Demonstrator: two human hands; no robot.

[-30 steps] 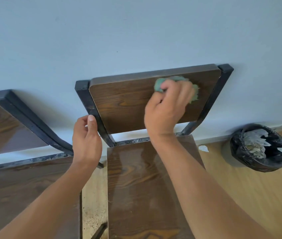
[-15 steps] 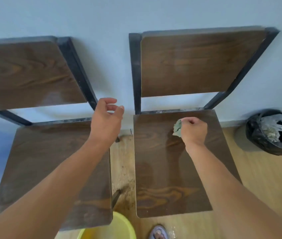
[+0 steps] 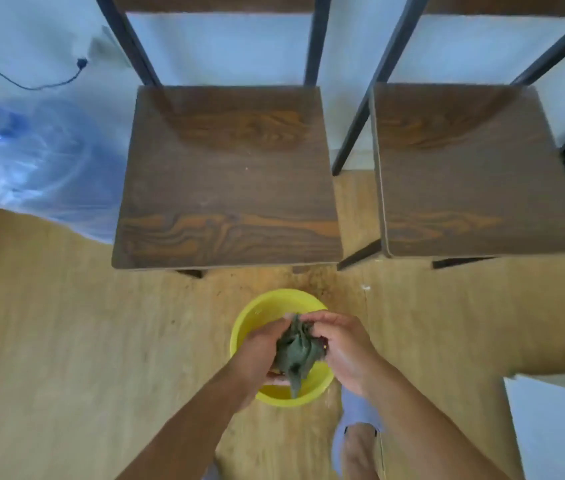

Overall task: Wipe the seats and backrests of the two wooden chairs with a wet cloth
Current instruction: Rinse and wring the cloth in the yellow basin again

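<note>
While both hands are bunched together right over the yellow bowl (image 3: pixel 257 318), the green cloth (image 3: pixel 296 353) is scrunched between them: left hand (image 3: pixel 257 355) and right hand (image 3: pixel 343 351) both have fingers clenched on it (looks soaked). Just beyond the bowl sits the left chair seat (image 3: pixel 227 178), with the right chair seat (image 3: pixel 475 168) beside that. A blue slipper (image 3: pixel 355 410) is right next to the bowl.

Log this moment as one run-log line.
step: wringing cloth | left hand: gripping cloth | right hand: gripping cloth | location: over yellow basin | chair seats: untouched
</note>
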